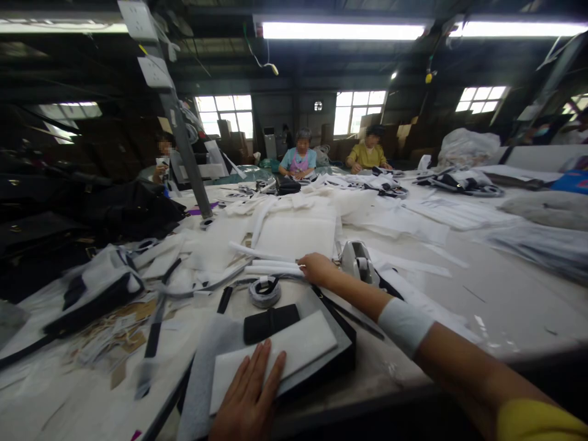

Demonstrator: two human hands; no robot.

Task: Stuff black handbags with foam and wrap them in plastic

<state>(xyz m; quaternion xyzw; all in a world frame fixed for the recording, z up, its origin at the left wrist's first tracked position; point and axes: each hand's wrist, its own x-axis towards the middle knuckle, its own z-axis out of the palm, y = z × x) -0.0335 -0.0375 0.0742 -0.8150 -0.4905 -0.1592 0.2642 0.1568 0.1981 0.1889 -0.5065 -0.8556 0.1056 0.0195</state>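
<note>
The left hand point(250, 398) lies flat with its fingers straight and slightly spread, palm down on the near edge of a white foam sheet point(294, 346). The sheet rests on a dark box point(342, 355) that sits right under and just beyond this hand. A folded black pouch point(271, 321) lies on the box just past the fingertips, touching the far edge of the sheet.

The right hand point(316, 268) is stretched out well beyond the left one, its arm wearing a white wristband point(404, 324). Its fingers bend down onto the end of some rolled white foam strips point(271, 267) that run away to its left. I cannot tell whether it grips them or only touches them. A tape dispenser point(358, 260) stands just right of this hand, and a tape roll point(264, 292) lies between the two hands.

Far beyond both hands, three people point(298, 159) sit at the other end of the table point(505, 288). Black bags point(124, 208) are piled far to the left.
</note>
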